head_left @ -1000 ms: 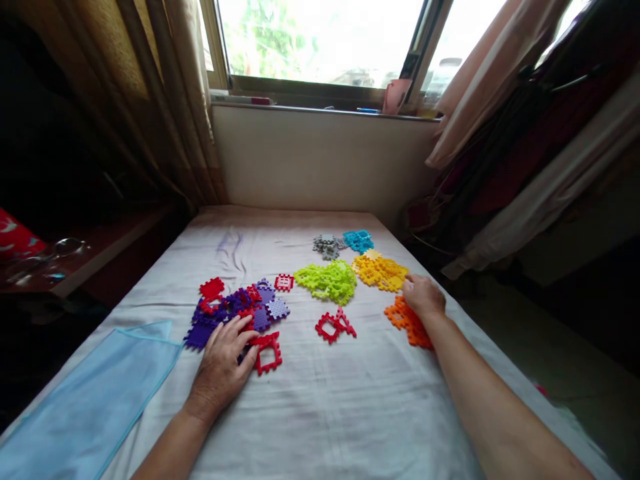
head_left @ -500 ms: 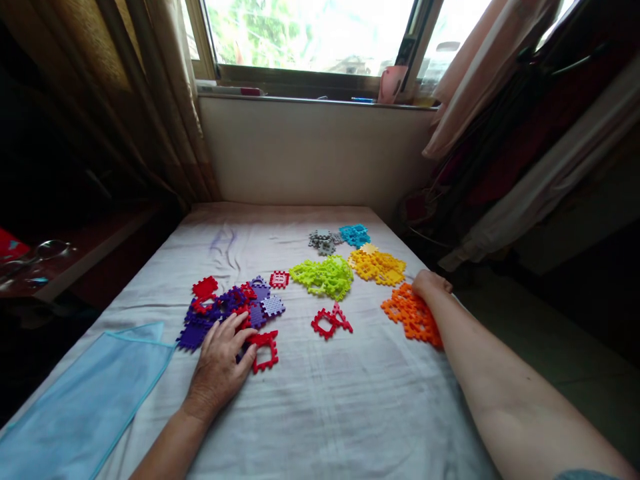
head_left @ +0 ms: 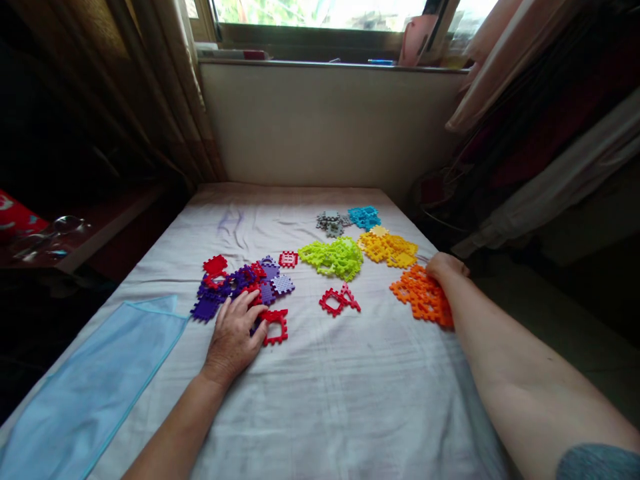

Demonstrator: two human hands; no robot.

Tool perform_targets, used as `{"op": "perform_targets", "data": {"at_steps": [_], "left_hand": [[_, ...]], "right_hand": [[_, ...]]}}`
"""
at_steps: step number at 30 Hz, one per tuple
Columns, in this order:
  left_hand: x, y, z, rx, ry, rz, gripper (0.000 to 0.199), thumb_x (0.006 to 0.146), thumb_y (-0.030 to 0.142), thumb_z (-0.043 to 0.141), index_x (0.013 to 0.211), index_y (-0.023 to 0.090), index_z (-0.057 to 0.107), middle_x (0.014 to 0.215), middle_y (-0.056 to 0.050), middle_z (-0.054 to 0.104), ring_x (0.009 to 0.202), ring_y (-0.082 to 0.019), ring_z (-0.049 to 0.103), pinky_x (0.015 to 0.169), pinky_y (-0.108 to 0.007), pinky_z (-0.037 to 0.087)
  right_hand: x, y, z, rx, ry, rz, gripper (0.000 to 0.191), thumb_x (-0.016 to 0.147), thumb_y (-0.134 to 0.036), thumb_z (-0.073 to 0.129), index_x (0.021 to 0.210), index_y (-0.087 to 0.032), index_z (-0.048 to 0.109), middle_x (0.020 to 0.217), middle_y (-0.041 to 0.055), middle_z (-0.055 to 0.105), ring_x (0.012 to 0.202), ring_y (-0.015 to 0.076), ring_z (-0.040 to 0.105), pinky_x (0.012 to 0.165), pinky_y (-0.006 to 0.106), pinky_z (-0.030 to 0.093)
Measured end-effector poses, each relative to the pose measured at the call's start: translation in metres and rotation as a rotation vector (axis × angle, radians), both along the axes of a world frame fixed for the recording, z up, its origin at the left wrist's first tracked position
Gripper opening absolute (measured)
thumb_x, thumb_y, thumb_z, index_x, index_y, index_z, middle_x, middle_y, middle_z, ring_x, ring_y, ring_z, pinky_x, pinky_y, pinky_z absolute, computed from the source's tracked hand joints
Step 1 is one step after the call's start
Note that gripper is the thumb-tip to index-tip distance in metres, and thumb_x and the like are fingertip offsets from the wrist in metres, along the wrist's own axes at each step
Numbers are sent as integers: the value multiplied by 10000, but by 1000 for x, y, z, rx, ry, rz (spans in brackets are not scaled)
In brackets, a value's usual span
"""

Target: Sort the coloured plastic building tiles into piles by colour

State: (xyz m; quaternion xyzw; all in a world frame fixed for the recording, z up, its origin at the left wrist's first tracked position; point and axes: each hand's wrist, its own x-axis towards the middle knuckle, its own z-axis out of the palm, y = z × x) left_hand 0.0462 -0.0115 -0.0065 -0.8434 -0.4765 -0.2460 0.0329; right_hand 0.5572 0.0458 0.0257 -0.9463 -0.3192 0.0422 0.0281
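Left of the lime-green pile (head_left: 334,258), the purple-and-red pile (head_left: 233,281) stretches mostly sideways under the left hand (head_left: 237,329), fingers loosely spread. Rightward and nearer, the orange pile (head_left: 424,293) slants towards the near right, by the right hand (head_left: 447,265) (its grip can't be told).

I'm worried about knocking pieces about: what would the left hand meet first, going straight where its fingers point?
The left hand would probably meet the red and purple pile right at its fingertips; whether they touch is unclear.
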Motion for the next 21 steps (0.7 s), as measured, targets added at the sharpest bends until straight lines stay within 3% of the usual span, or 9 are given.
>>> {"op": "perform_targets", "data": {"at_steps": [3,5,9,11,13,16,21], "left_hand": [[-1,2,2,-15,8,-4,257,919,353,496,1030,230,693,1376,-110,601,1316,-308,504,1121,-567,328],[-3,2,3,-15,7,-4,264,924,362,490,1019,227,697,1373,-112,602,1311,-308,509,1118,-564,331],[-6,0,3,-11,15,-39,311,929,379,490,1106,234,701,1382,-113,596,1317,-307,504,1115,-557,339],[-8,-3,3,-18,21,-58,329,936,376,484,1157,246,692,1377,-106,602,1325,-299,498,1123,-555,328],[-10,-5,3,-28,8,-55,331,946,357,468,1167,256,692,1368,-98,610,1329,-290,495,1128,-552,323],[-13,-6,3,-33,-42,-39,314,950,325,453,1124,267,708,1341,-86,632,1318,-282,506,1119,-555,333],[-14,-6,6,-13,-139,-65,265,947,321,480,1040,272,723,1245,-68,692,1264,-271,558,1114,-563,330]], "right_hand": [[-19,-10,10,-15,27,1,316,862,-238,597,1129,-132,728,1152,231,679,1098,347,647,868,458,526],[-46,-19,14,146,-34,131,347,895,-282,548,1182,-165,703,1191,206,672,1107,336,633,912,474,501],[-133,-36,10,557,-42,541,279,905,-251,501,1070,-176,713,1095,130,713,1030,261,638,930,392,490],[-183,-42,7,673,29,799,218,902,-250,515,962,-210,721,1017,86,731,971,233,639,910,359,485],[-224,-48,3,721,68,959,191,911,-250,526,919,-226,715,1005,68,735,970,222,630,901,346,467],[-258,-59,-6,712,64,972,155,899,-227,555,928,-233,707,1037,64,734,984,233,616,889,369,439],[-259,-82,-23,649,63,948,116,869,-192,593,872,-236,700,1005,60,738,977,247,607,939,429,402]]}}
